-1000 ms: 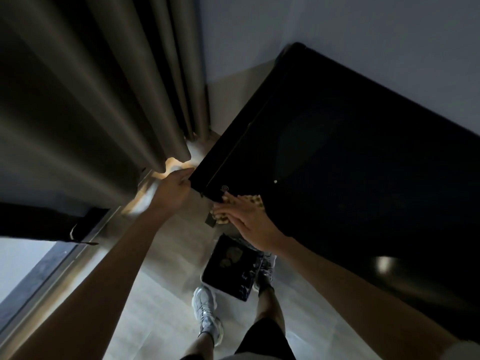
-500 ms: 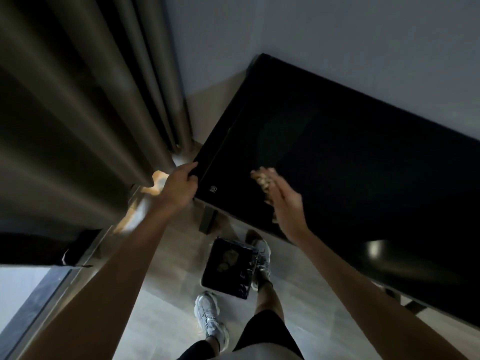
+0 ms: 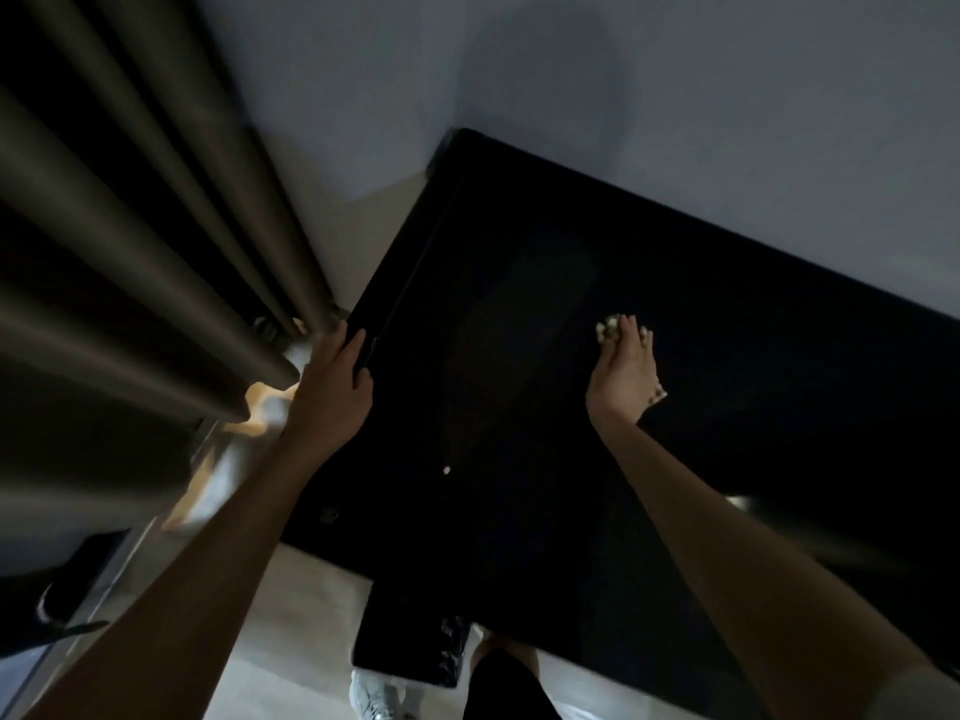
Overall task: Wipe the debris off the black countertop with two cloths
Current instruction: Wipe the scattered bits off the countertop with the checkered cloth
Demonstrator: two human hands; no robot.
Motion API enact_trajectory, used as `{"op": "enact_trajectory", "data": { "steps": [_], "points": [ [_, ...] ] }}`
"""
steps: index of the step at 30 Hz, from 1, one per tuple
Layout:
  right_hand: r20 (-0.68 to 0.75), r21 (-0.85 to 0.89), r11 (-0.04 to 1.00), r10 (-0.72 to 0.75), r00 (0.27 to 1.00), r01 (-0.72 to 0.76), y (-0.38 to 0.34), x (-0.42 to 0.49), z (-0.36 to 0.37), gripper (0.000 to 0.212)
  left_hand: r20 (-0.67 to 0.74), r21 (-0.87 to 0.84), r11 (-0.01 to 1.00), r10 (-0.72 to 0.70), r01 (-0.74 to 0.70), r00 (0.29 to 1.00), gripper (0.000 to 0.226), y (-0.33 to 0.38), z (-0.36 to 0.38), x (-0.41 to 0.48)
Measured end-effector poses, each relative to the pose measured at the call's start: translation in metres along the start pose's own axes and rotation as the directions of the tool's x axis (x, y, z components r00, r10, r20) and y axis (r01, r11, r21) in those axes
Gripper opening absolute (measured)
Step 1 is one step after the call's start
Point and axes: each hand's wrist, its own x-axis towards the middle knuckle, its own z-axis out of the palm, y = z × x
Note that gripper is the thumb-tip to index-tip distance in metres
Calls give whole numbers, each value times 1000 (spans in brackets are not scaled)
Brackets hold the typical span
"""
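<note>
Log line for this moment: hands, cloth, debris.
left hand: grips countertop edge | right hand: presses patterned cloth on countertop | pale speck: on countertop

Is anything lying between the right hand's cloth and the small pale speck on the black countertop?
Nothing visible does. From the cloth under the right hand, the black countertop shows only dark surface up to the speck, nearer the front edge.
</note>
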Motion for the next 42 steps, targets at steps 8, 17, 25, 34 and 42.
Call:
{"op": "enact_trajectory", "data": {
  "steps": [8, 17, 25, 34, 42],
  "points": [
    [129, -25, 974, -219, 967, 224, -35, 155, 43, 41, -169, -33, 999, -5, -1, 986, 45, -1, 18, 33],
    [382, 68, 737, -642, 665, 672, -81, 138, 80, 38, -222, -89, 996, -26, 6, 975, 43, -7, 18, 33],
    [465, 257, 541, -796, 388, 801, -71, -20, 61, 43, -106, 33, 999, -1, 4, 994, 45, -23, 2, -5],
    [562, 363, 514, -786, 257, 777, -44, -212, 16, 43, -69, -3, 999, 43, -43, 997, 45, -48, -18, -86],
    [632, 404, 615, -723, 279, 677, -23, -279, -13, 40, -32, -1, 997, 79, -79, 996, 45, -64, -25, -118]
  ]
}}
